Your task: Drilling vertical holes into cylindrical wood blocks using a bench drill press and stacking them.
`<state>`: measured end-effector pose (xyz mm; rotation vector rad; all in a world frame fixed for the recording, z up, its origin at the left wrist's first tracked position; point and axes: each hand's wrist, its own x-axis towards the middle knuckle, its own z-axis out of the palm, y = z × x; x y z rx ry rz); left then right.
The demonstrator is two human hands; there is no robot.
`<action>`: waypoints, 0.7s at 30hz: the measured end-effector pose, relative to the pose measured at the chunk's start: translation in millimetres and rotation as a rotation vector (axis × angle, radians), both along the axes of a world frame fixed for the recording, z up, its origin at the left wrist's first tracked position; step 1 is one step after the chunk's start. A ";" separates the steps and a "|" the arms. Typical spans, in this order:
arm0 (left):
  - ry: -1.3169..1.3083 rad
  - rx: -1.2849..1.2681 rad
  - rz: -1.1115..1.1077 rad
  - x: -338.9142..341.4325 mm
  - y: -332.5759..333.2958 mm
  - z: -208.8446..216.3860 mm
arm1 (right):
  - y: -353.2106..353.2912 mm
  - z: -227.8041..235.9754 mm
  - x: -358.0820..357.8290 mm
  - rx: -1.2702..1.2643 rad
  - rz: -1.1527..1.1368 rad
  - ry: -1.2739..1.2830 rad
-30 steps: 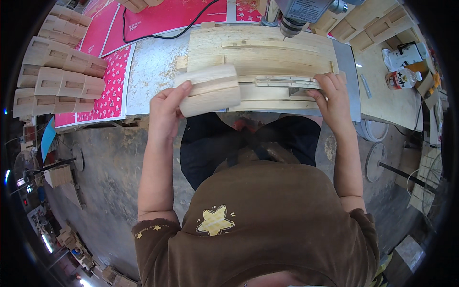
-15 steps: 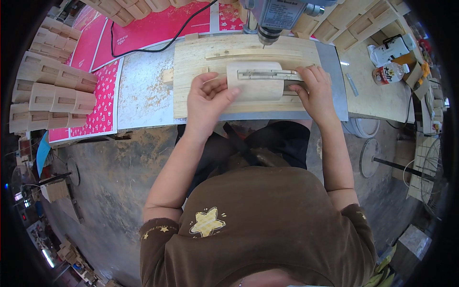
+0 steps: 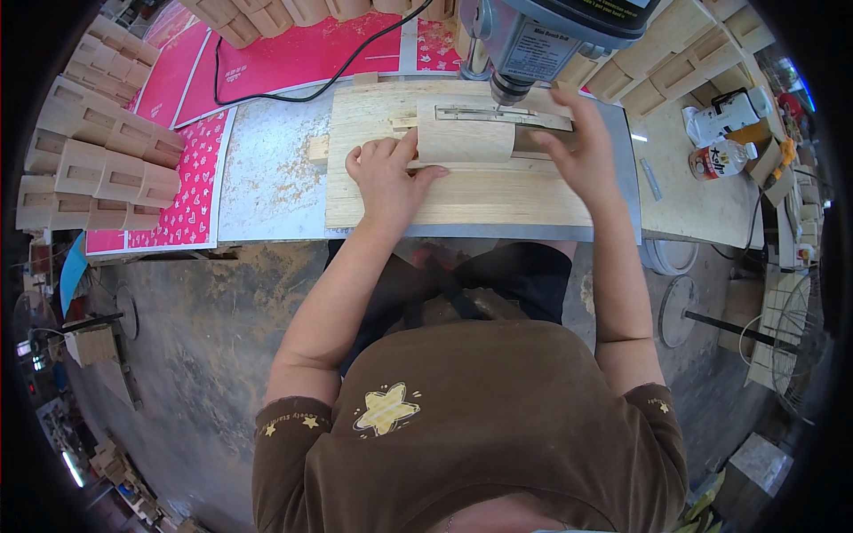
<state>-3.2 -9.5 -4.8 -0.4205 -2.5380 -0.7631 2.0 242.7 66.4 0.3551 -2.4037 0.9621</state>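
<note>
A pale wooden block [image 3: 466, 142] with a curved top lies on the wooden board [image 3: 426, 209] under the drill press. A thin slotted strip [image 3: 555, 121] sits in the long recess of the block and sticks out past its right end. My left hand [image 3: 386, 178] grips the block's left end, its thumb along the near edge and its fingers bent. Around the strip's right end, my right hand [image 3: 582, 155] is open, thumb and fingers apart. The drill chuck [image 3: 509, 89] hangs just above the block's far side.
The drill press [image 3: 551, 40] stands at the back of the bench. Stacks of similar wooden blocks [image 3: 111, 164] rise at the left, with more at the back right. A black cable [image 3: 293, 89] crosses pink sheeting. Sawdust lies left of the board; a bottle [image 3: 718, 160] stands at the right.
The block with its strip has moved away from me, to below the drill chuck. My left hand has closed in on its left end. My right hand has let go of the strip.
</note>
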 end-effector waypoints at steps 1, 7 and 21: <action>0.008 -0.001 0.001 0.0 -4.0 0.4 | 0.6 11.6 -3.1 0.005 -0.003 0.127; 0.020 0.016 -0.029 -1.7 -0.1 2.5 | 8.5 153.4 -53.3 -0.189 -0.222 0.602; 0.044 -0.003 -0.059 -0.7 -1.1 0.4 | -27.0 45.2 44.5 -0.163 -0.242 0.319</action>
